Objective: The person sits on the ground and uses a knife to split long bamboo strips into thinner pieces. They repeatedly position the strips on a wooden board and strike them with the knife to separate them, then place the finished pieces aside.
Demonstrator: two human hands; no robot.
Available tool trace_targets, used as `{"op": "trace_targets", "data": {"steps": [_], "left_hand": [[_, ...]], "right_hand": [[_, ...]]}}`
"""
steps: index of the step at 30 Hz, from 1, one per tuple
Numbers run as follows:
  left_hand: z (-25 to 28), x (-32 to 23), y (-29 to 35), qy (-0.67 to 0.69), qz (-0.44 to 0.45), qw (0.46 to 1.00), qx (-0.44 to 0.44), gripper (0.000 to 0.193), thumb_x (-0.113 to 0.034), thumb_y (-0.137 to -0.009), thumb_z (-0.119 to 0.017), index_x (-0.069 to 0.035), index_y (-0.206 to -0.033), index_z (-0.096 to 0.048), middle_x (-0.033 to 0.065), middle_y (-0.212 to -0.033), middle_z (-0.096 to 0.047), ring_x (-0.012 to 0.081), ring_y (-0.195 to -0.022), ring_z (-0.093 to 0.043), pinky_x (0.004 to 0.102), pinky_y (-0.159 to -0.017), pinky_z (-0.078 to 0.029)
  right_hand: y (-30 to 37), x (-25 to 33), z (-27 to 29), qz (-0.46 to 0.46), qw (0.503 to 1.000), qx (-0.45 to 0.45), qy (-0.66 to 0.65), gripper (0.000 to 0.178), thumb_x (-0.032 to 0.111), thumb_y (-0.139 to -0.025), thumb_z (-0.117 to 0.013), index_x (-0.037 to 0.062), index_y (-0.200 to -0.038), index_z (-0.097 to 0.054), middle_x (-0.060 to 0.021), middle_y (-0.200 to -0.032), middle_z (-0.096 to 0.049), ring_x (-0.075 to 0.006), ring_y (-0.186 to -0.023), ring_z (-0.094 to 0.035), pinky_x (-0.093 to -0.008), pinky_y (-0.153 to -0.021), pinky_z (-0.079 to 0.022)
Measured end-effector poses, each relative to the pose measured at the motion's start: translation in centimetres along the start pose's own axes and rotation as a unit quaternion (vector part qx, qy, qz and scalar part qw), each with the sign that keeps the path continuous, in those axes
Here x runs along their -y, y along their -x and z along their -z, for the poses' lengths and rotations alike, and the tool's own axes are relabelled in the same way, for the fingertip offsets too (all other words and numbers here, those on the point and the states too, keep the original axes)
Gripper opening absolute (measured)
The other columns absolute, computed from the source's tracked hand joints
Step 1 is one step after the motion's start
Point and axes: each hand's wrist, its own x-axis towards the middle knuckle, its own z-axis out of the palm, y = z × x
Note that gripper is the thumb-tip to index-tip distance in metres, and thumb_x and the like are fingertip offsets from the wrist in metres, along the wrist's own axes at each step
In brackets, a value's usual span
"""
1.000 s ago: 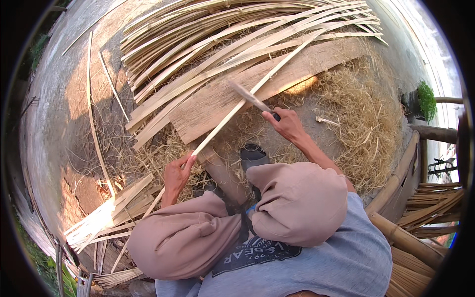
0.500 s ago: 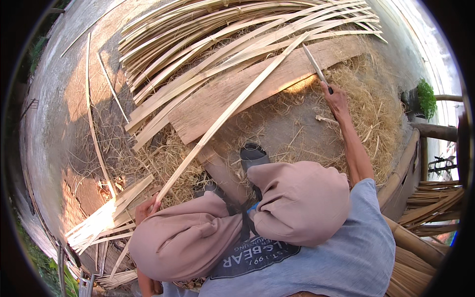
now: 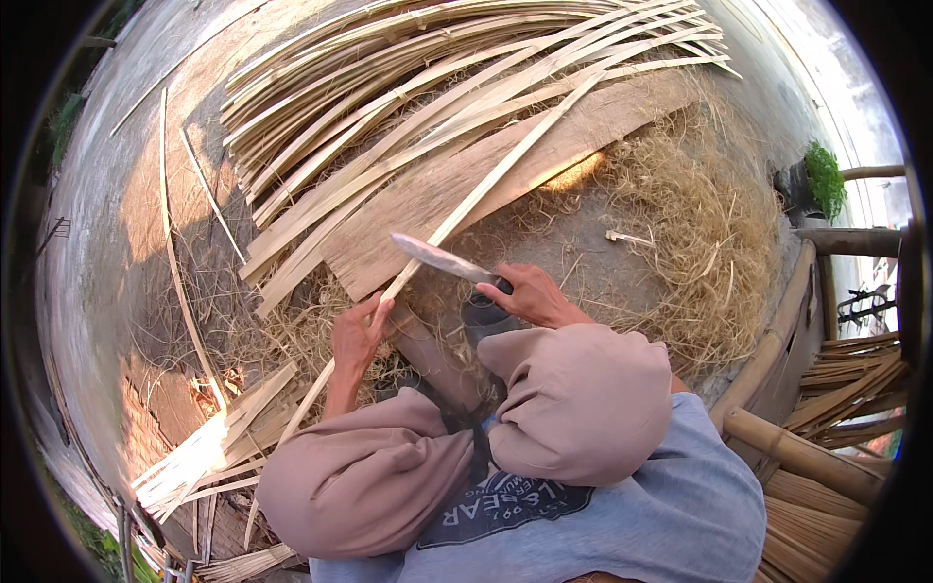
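Observation:
A long pale bamboo strip (image 3: 486, 201) runs slantwise from my lap, over a wooden plank (image 3: 374, 251), to the far strips. Just short of the plank's near corner, my left hand (image 3: 359, 338) pinches that strip between thumb and fingers. My right hand (image 3: 533, 295) grips the dark handle of a large knife (image 3: 442, 258), its blade pointing left. The blade crosses over the strip slightly ahead of my left fingers; whether it touches is unclear. Below my hands a narrower board (image 3: 437, 364) slopes down between my covered knees.
Many bamboo strips (image 3: 369, 83) lie in a layered pile beyond the plank. Curly shavings (image 3: 705, 262) heap up at right. More cut strips (image 3: 228, 428) lie at lower left. Bamboo poles (image 3: 802, 450) and stacked strips (image 3: 846, 389) stand at far right, near a green plant (image 3: 826, 180).
My right hand has swung the knife from the plank's far right edge back toward me and across the strip. My left hand has moved forward along the strip from beside my knee.

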Motion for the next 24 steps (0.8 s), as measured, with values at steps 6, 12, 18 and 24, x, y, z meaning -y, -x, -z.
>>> {"op": "trace_targets", "data": {"steps": [6,12,18,24], "left_hand": [[3.8,2.4,2.2,0.007,0.027,0.998,0.051,0.037,-0.040,-0.098,-0.073,-0.009,-0.117,-0.079,0.0195,-0.094,-0.077,0.0191,-0.082,-0.074,0.0340,-0.070,-0.053],[3.4,4.9,3.6,0.002,-0.037,0.999,-0.004,0.035,-0.037,-0.097,-0.074,-0.009,-0.119,-0.078,0.0138,-0.083,-0.077,0.0169,-0.066,-0.062,0.0332,-0.065,-0.050],[4.2,3.7,3.6,0.013,0.047,0.998,0.047,0.036,-0.035,-0.098,-0.074,-0.009,-0.122,-0.077,0.0124,-0.082,-0.076,0.0110,-0.070,-0.063,0.0326,-0.068,-0.050],[6.3,5.6,6.3,0.039,0.053,0.996,0.056,0.033,-0.031,-0.100,-0.073,-0.006,-0.121,-0.077,0.0071,-0.083,-0.077,0.0096,-0.072,-0.062,0.0299,-0.068,-0.050]], "right_hand": [[-2.7,-5.4,5.0,-0.013,0.995,-0.067,0.071,0.056,0.057,-0.094,-0.070,0.0034,-0.079,-0.062,-0.0197,-0.069,-0.063,-0.0389,-0.068,-0.067,-0.0493,-0.062,-0.052],[0.1,-3.4,3.8,0.133,0.983,0.012,0.129,0.059,0.059,-0.097,-0.065,0.0024,-0.080,-0.063,-0.0202,-0.069,-0.064,-0.0356,-0.064,-0.067,-0.0466,-0.058,-0.050],[-3.7,-5.1,4.6,-0.054,0.994,-0.089,0.044,0.061,0.057,-0.098,-0.065,0.0013,-0.074,-0.060,-0.0176,-0.062,-0.060,-0.0346,-0.058,-0.062,-0.0451,-0.057,-0.049],[-4.3,-9.5,7.5,-0.109,0.986,-0.108,0.064,0.062,0.060,-0.099,-0.063,0.0021,-0.075,-0.061,-0.0158,-0.059,-0.058,-0.0298,-0.054,-0.058,-0.0453,-0.055,-0.045]]}}
